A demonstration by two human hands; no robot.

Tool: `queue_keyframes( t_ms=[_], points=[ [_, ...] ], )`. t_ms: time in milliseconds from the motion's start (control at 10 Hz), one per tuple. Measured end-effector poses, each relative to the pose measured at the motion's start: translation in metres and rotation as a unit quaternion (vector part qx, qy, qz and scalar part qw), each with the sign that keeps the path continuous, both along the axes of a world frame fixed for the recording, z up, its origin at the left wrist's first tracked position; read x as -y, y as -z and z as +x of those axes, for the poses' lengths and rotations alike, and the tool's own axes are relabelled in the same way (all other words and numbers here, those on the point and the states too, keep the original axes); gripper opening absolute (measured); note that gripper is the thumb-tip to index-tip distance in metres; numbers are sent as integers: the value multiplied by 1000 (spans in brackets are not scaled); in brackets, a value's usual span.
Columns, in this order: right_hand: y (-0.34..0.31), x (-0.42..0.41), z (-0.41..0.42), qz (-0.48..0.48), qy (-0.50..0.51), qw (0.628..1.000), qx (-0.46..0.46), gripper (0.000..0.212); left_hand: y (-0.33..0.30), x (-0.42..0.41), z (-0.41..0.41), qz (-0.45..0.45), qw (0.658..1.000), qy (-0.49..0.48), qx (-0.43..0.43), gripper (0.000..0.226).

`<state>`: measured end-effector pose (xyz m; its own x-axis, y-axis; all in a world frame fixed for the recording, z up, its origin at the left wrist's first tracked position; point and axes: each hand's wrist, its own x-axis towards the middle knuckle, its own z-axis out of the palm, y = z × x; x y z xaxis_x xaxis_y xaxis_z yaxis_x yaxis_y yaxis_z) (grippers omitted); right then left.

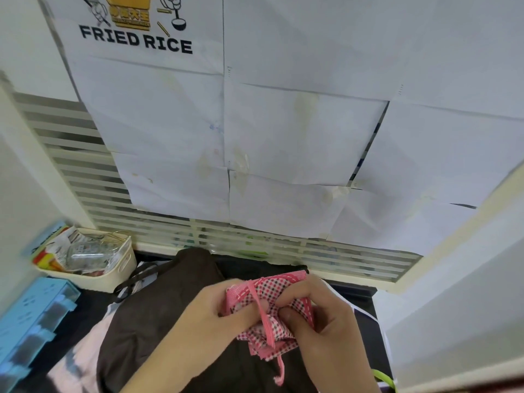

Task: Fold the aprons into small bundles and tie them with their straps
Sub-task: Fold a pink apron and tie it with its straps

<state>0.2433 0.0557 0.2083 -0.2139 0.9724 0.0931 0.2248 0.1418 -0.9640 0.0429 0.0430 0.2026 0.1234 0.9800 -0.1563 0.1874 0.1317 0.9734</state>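
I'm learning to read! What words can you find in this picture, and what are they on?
"FRIED RICE": black capitals on the white poster on the wall.
Yellow logo above it: its characters are too blurred to read.
Packets in the cream basket: print too small and blurred to read.
Nothing to read on the pink apron that both hands hold.

Dark worktop (360, 293) here, carrying a brown apron (158, 321), cream basket (119, 268) at left, blue box (31, 321) beside.
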Motion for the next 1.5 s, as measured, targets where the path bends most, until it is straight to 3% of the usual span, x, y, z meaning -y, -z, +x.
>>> queue_keyframes(
  t_ms=[100, 200, 300, 400, 500, 600, 700, 800, 1000, 1100, 1200, 1300, 1400, 1500],
  points=[
    [-6, 0, 2, -7, -20, 1000, -12, 44, 8, -4, -5, -97, 987, 41, 123, 41],
    [-9, -5, 2, -19, -54, 997, 45, 41, 9, -3, -8, -140, 983, 72, 96, 39],
    [-16, -8, 0, 2, -65, 993, 100, 19, 5, -1, -1, -129, 985, 46, 107, 19],
    [-18, -1, -4, 60, -78, 977, 190, 25, 3, -2, 9, -71, 990, -93, 76, 9],
    [-13, 1, -11, 185, -42, 951, 244, 19, 0, -2, 17, -45, 982, -178, 36, 11],
    [-5, -3, -5, 155, 15, 980, 121, 16, -10, 1, 26, -42, 976, -199, 78, 9],
    [-8, -2, 2, 70, -12, 997, -40, 13, -17, 3, 32, -45, 972, -208, 95, 13],
    [-5, -2, 3, 51, -30, 996, -72, 8, -24, 2, 37, -39, 972, -219, 69, 8],
    [-3, -7, 4, 78, -28, 996, 33, 20, -24, 1, 41, -12, 980, -197, -7, 13],
    [-4, -11, 7, 38, -99, 986, -126, 21, -23, -1, 44, -24, 980, -196, -21, 20],
    [-4, -11, 13, -17, -155, 957, -246, 30, -17, -6, 42, -44, 977, -207, 20, 27],
    [-3, -11, 20, -61, -197, 900, -385, 34, -20, -6, 38, -98, 954, -238, 152, 28],
    [8, -17, 30, -86, -243, 805, -535, 34, -21, -11, 27, -134, 911, -264, 287, 25],
    [21, -22, 40, -127, -244, 779, -563, 34, -22, -15, 7, -116, 937, -250, 214, 52]
  ],
)
